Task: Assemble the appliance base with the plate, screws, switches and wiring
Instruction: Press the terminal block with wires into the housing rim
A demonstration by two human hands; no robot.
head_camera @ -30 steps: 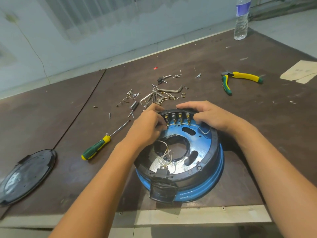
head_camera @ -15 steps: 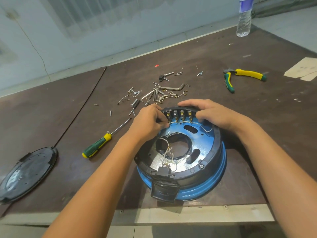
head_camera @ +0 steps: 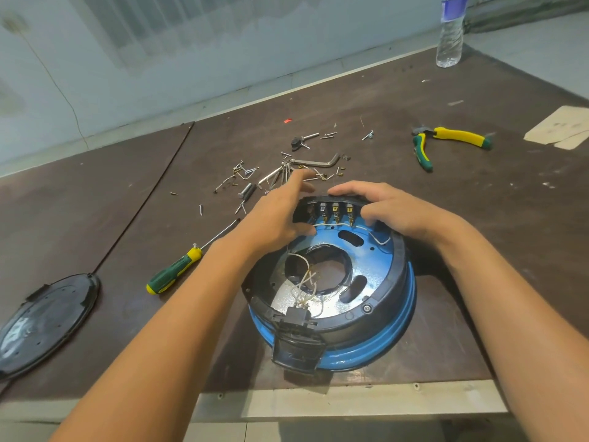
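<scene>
The round blue appliance base point(head_camera: 376, 342) lies upside down near the table's front edge, with a black ring and a blue plate point(head_camera: 366, 250) inside. A row of switches point(head_camera: 334, 212) with a white wire sits at its far rim. Loose white wiring point(head_camera: 306, 282) runs to a black connector point(head_camera: 296, 317). My right hand point(head_camera: 385, 208) grips the far rim over the switch block. My left hand point(head_camera: 280, 212) hovers at the switches' left end, fingers stretched toward the scattered screws point(head_camera: 248, 180).
A green-yellow screwdriver point(head_camera: 175, 272) lies left of the base. A black round cover point(head_camera: 44, 317) sits at the far left. Yellow-green pliers point(head_camera: 446, 141), a hex key point(head_camera: 315, 162), a water bottle point(head_camera: 450, 36) and paper scraps point(head_camera: 561, 129) lie farther back.
My left hand has uncurled from the wire at the switches and its fingers now reach out toward the screw pile. My right hand stays on the rim.
</scene>
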